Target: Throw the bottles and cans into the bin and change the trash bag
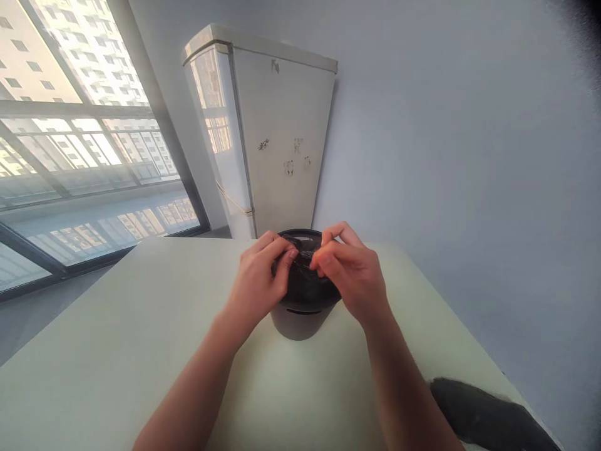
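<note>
Grip in both the left hand [260, 272] and the right hand [355, 274] was drawn to a fingertip pinch on thin black film [306, 255], apparently because so flimsy a material wanted fine control, though the fingers hid how much each had. On the pale worktop [117, 326], the grey bin [300, 324] stood upright between the hands, probably so that both could reach its mouth from left and right, and the film lay over its dark interior, stretched across the small gap between the fingertips.
</note>
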Tool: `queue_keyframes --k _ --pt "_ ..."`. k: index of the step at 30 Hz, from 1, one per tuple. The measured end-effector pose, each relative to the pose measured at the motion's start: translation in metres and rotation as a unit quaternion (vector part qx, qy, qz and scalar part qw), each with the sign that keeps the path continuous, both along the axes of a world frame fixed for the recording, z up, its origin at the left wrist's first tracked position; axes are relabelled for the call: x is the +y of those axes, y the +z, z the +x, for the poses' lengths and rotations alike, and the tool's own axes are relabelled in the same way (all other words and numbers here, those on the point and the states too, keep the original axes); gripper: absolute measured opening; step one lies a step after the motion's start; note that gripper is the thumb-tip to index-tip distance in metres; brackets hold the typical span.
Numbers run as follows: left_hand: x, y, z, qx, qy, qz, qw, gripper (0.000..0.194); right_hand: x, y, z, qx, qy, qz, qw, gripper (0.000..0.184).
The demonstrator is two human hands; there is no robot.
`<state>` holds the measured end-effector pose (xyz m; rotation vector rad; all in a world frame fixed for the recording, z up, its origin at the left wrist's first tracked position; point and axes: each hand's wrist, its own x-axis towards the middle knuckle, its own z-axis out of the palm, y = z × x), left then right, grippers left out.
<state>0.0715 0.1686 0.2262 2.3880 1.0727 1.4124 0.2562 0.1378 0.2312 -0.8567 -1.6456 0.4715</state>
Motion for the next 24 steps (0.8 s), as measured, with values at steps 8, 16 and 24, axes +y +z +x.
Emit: queue_keyframes --k 8,16,24 --pt "-0.001 0.007 -0.007 -0.049 -0.055 -0.093 0.993 0.031 0.002 -0.012 -0.01 -0.206 -0.128 0.115 0.963 0.012" --pt "-0.001 0.004 -0.008 -0.206 -0.023 -0.134 0.969 0.021 -0.001 -0.001 -0.008 -0.141 -0.06 0.06 0.986 0.024" --pt "0.033 -0.012 -0.03 -0.099 0.21 -0.061 0.971 0.012 0.008 -0.003 0.03 -0.17 -0.201 -0.009 0.965 0.037"
